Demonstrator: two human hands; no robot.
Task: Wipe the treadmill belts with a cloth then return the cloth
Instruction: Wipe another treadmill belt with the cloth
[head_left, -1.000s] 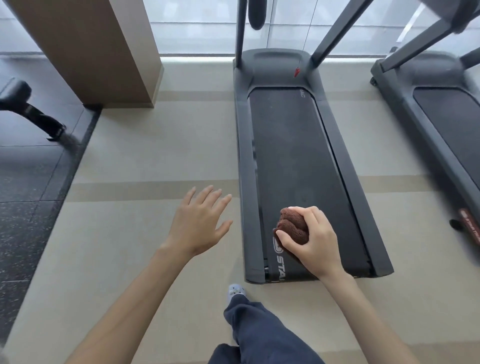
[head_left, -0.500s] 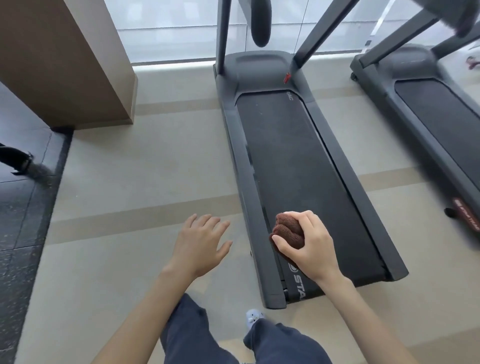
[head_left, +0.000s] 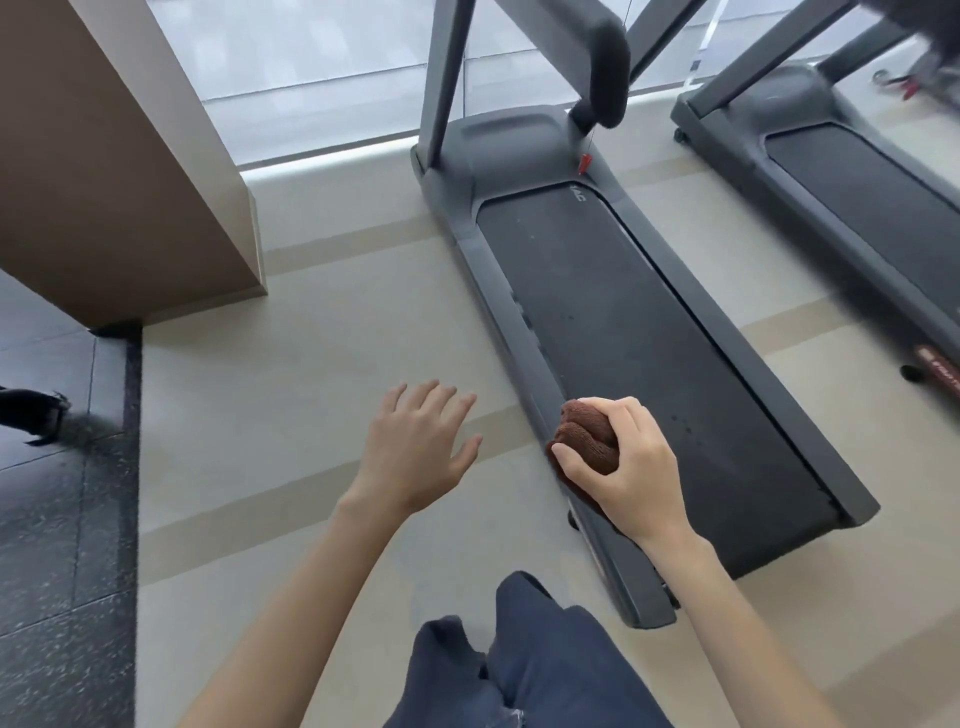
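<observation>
A dark grey treadmill with a black belt (head_left: 639, 332) runs from the window toward me. My right hand (head_left: 631, 467) grips a bunched brown cloth (head_left: 584, 434) over the left side rail (head_left: 524, 332), near the belt's rear end. Whether the cloth touches the rail or belt I cannot tell. My left hand (head_left: 415, 447) hovers over the beige floor left of the treadmill, fingers spread and holding nothing. A second treadmill belt (head_left: 872, 208) lies at the right.
A brown column (head_left: 119, 171) stands at the left, with dark speckled flooring (head_left: 57, 519) beyond it. The treadmill's uprights (head_left: 447, 78) and padded handle (head_left: 605, 62) rise ahead before a window. My legs in dark blue trousers (head_left: 519, 665) are below.
I have stepped closer and to the left of the treadmill, so it now runs diagonally. My right hand with the cloth has shifted from the rear deck toward the left rail.
</observation>
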